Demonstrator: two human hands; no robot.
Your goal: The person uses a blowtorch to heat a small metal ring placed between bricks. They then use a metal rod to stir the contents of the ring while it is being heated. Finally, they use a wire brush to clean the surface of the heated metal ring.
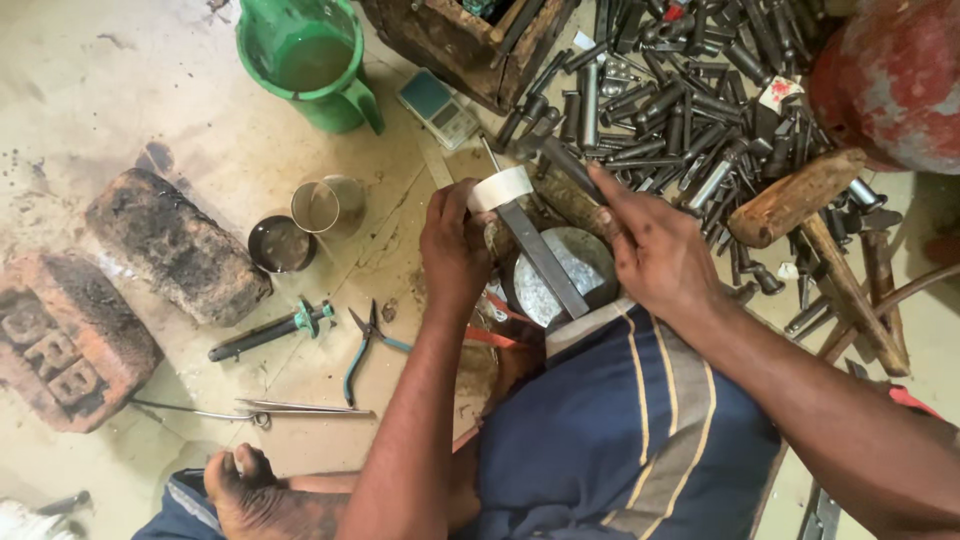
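Spreading across the upper right of the frame, a heap of dark metal rods and punches (pixel 680 100) lies on the pale floor (pixel 130 90), next to a red rounded tank (pixel 890 80) in the top right corner. Two worn bricks (pixel 175 245) sit at the left, one nearer the lower left edge. A green plastic jug (pixel 310 65) stands at the top, left of centre, beside a rusty wooden box (pixel 455 45). A wooden-handled hammer (pixel 810 215) rests at the right, its handle running down toward the lower right. At the centre, a round grey metal block (pixel 575 262) sits just above the person's blue striped cloth. The left hand (pixel 452 250) is closed around a white ring-shaped piece (pixel 500 187) at the centre top of the block, and the right hand (pixel 655 245) is clenched on a dark rod, its finger lying along it. A flat metal bar (pixel 545 262) slants across the block between the hands. Two small round tins (pixel 305 225) stand left of centre. Below them lie a green-handled tool (pixel 265 333), pliers (pixel 365 345) and thin tweezers (pixel 270 408).
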